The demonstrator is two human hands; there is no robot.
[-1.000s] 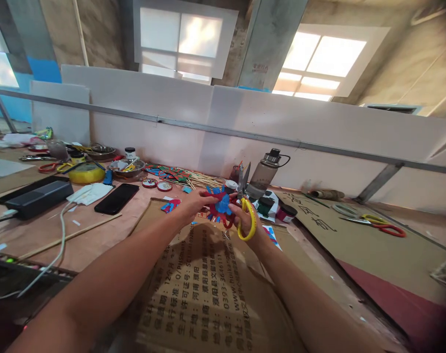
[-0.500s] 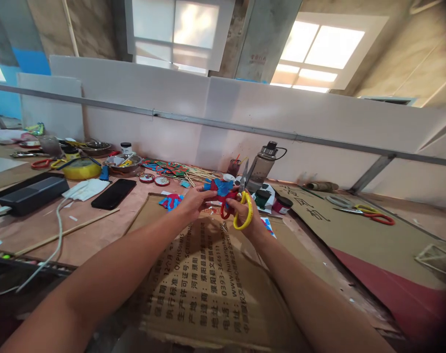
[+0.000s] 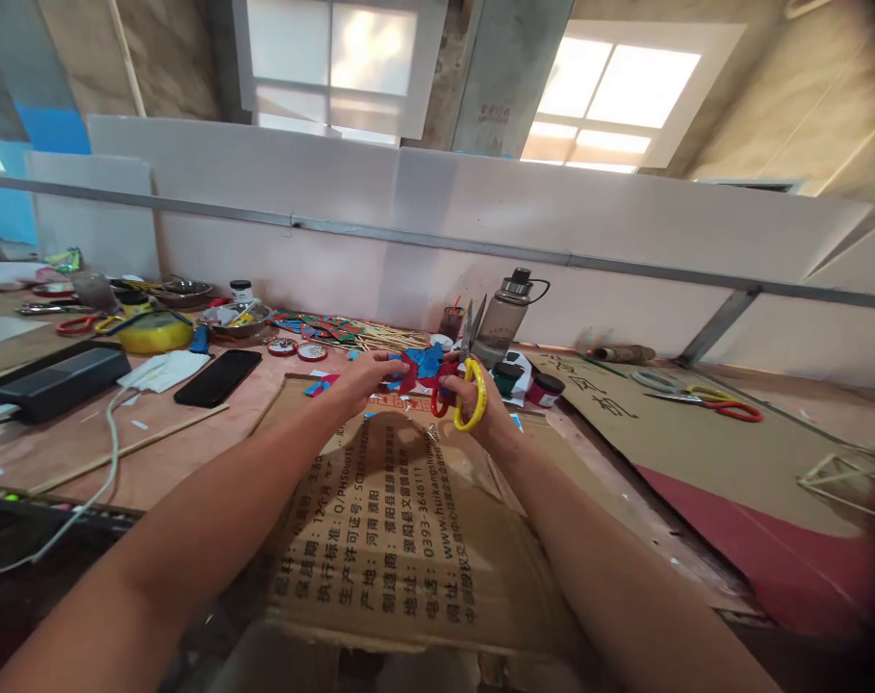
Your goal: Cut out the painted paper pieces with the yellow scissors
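Note:
My left hand (image 3: 369, 378) pinches a small blue and red painted cut-out (image 3: 427, 362) by its left side, above the cardboard sheet (image 3: 400, 539). My right hand (image 3: 484, 393) grips scissors (image 3: 470, 395) with one yellow and one red handle loop. Their blades point up and stand a little apart, close to the right side of the cut-out. Whether my right fingers also touch the cut-out I cannot tell. Another blue and red painted piece (image 3: 322, 385) lies partly behind my left wrist.
Beyond my hands stand a water bottle (image 3: 504, 313) and paint jars (image 3: 545, 388). Thin wooden sticks (image 3: 390, 336) lie at the back. A phone (image 3: 218, 377), a black power brick (image 3: 56, 382) and a white cable (image 3: 115, 452) are at left. Other scissors (image 3: 707, 402) rest at right.
The cut-out now lies flatter and wider between my hands, and my left hand has shifted slightly left. The scissors stay in my right hand. The whole view has shifted slightly.

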